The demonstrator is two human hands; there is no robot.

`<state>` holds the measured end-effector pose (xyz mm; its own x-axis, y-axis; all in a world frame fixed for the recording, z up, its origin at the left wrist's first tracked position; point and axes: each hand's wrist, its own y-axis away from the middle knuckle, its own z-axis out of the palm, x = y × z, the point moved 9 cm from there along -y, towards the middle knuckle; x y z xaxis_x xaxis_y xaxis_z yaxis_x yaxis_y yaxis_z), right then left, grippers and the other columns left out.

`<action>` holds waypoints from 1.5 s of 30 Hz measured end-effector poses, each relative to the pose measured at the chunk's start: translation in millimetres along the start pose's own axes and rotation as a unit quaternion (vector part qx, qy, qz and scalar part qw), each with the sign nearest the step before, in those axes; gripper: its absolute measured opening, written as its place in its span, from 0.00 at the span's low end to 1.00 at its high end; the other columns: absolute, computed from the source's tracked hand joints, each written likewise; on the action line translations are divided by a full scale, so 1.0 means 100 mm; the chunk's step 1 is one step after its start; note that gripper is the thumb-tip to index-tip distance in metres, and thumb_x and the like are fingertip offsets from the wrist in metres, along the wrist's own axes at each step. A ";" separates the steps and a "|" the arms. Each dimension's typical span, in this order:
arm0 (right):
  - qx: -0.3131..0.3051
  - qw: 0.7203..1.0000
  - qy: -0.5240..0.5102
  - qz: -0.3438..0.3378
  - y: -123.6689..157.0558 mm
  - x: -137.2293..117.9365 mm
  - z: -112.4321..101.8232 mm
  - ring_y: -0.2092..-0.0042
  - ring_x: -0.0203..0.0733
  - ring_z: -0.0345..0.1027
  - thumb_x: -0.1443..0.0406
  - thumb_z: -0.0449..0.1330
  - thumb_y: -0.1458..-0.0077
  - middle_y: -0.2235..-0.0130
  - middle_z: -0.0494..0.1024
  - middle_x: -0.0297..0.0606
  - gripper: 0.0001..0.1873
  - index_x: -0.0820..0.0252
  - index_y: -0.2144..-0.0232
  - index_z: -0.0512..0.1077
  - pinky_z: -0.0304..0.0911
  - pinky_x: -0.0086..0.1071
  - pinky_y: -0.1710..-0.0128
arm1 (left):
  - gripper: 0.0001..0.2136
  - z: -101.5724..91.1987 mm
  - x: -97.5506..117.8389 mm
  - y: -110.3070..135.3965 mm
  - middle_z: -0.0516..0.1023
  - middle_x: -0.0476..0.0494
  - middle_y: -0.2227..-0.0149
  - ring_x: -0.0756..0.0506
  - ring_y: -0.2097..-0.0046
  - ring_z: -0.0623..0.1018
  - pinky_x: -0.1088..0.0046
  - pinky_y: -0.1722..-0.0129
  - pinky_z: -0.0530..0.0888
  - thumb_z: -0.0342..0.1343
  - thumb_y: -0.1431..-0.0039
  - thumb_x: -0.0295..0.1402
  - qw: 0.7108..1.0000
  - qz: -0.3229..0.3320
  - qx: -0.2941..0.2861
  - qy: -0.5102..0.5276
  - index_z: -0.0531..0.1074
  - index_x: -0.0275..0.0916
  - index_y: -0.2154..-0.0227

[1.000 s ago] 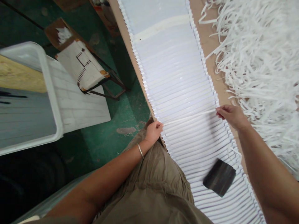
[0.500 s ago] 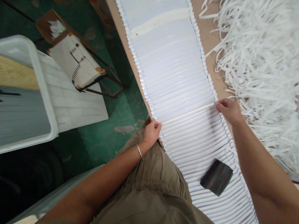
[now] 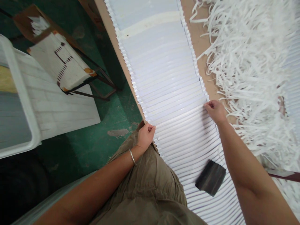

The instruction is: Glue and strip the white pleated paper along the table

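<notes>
A long row of overlapping white sheets (image 3: 161, 72) with notched edges lies on a brown board. Stretched across the row is a thin white strip (image 3: 180, 116), hard to tell from the sheets below it. My left hand (image 3: 146, 136) pinches its near-left end at the board's edge, thumb against fingers. At the other end my right hand (image 3: 215, 111) pinches the strip over the row's right edge. A black rectangular pad (image 3: 211, 177) rests on the sheets below my right hand.
A large heap of white paper strips (image 3: 253, 62) covers the right side of the brown board (image 3: 199, 40). On the left stand a white plastic bin (image 3: 35, 125) and a stool with a marked carton (image 3: 67, 62). The floor (image 3: 117, 115) is green.
The whole view has shifted, so most things appear farther left. Both hands keep their pinch on the strip, which now lies closer against the sheets.
</notes>
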<state>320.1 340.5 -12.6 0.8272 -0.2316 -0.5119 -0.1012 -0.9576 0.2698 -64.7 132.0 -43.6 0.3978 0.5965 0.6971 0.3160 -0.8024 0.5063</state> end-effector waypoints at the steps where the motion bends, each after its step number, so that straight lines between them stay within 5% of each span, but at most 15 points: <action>1: 0.007 1.000 0.009 -0.004 0.00 -0.02 0.00 0.72 0.39 0.66 0.54 0.61 0.50 0.75 0.75 0.35 0.12 0.57 0.73 0.71 0.62 0.34 0.67 | 0.08 0.00 0.00 0.00 0.77 0.47 0.73 0.46 0.69 0.76 0.72 0.65 0.68 0.58 0.39 0.33 1.000 0.000 0.000 -0.002 0.71 0.38 0.74; 19: 0.023 0.998 0.053 -0.023 0.04 -0.07 0.06 0.68 0.43 0.68 0.56 0.60 0.48 0.71 0.77 0.37 0.10 0.55 0.71 0.69 0.63 0.35 0.63 | 0.10 0.00 0.07 0.00 0.77 0.46 0.73 0.46 0.69 0.76 0.72 0.66 0.67 0.56 0.39 0.34 0.999 0.001 0.001 -0.048 0.67 0.40 0.76; 24: 0.043 0.989 0.133 -0.050 0.12 -0.14 -0.07 0.66 0.46 0.67 0.56 0.57 0.43 0.69 0.76 0.40 0.11 0.56 0.62 0.73 0.61 0.36 0.63 | 0.12 -0.02 0.07 -0.04 0.73 0.48 0.76 0.46 0.72 0.74 0.72 0.68 0.66 0.57 0.40 0.37 0.997 0.024 0.007 -0.074 0.64 0.42 0.76; 30: 0.023 0.973 0.228 -0.022 0.36 0.64 -0.68 0.65 0.46 0.66 0.57 0.56 0.45 0.64 0.76 0.45 0.15 0.59 0.65 0.78 0.62 0.39 0.60 | 0.10 -0.14 0.06 0.05 0.71 0.52 0.77 0.47 0.74 0.73 0.73 0.70 0.65 0.56 0.38 0.41 0.997 0.069 -0.013 -0.044 0.65 0.42 0.68; 35: 0.021 0.963 0.268 -0.004 0.72 1.14 -0.95 0.58 0.53 0.68 0.54 0.57 0.47 0.62 0.76 0.49 0.16 0.59 0.68 0.77 0.64 0.45 0.54 | 0.07 -0.06 0.15 0.21 0.72 0.51 0.75 0.47 0.73 0.73 0.73 0.70 0.66 0.53 0.36 0.38 0.994 0.080 -0.069 -0.007 0.67 0.41 0.66; 39: 0.012 0.972 0.223 -0.078 1.07 0.68 -0.86 0.55 0.53 0.70 0.55 0.56 0.44 0.60 0.79 0.47 0.14 0.57 0.71 0.75 0.63 0.44 0.54 | 0.06 0.09 0.51 0.39 0.75 0.47 0.72 0.46 0.69 0.75 0.72 0.66 0.69 0.50 0.34 0.35 0.982 0.126 -0.138 -0.036 0.70 0.41 0.63; 41: -0.095 0.973 0.175 -0.120 1.33 0.26 -0.57 0.59 0.49 0.72 0.54 0.57 0.42 0.64 0.80 0.43 0.14 0.55 0.71 0.74 0.63 0.41 0.56 | 0.09 0.19 0.79 0.55 0.78 0.43 0.63 0.45 0.65 0.77 0.70 0.61 0.72 0.49 0.34 0.34 0.965 0.185 -0.176 -0.054 0.73 0.41 0.59; 45: -0.320 0.931 0.087 -0.152 1.98 -0.63 0.14 0.71 0.40 0.67 0.54 0.56 0.38 0.73 0.76 0.35 0.14 0.54 0.71 0.71 0.56 0.33 0.67 | 0.13 0.46 1.26 0.90 0.76 0.38 0.48 0.43 0.57 0.78 0.68 0.55 0.74 0.52 0.36 0.34 0.925 0.281 -0.255 -0.028 0.76 0.43 0.51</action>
<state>240.8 163.0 61.8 0.8465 0.1171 -0.5193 0.4557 -0.6638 0.5931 53.7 135.8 66.8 0.4250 0.0720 0.9023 -0.3955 -0.8819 0.2566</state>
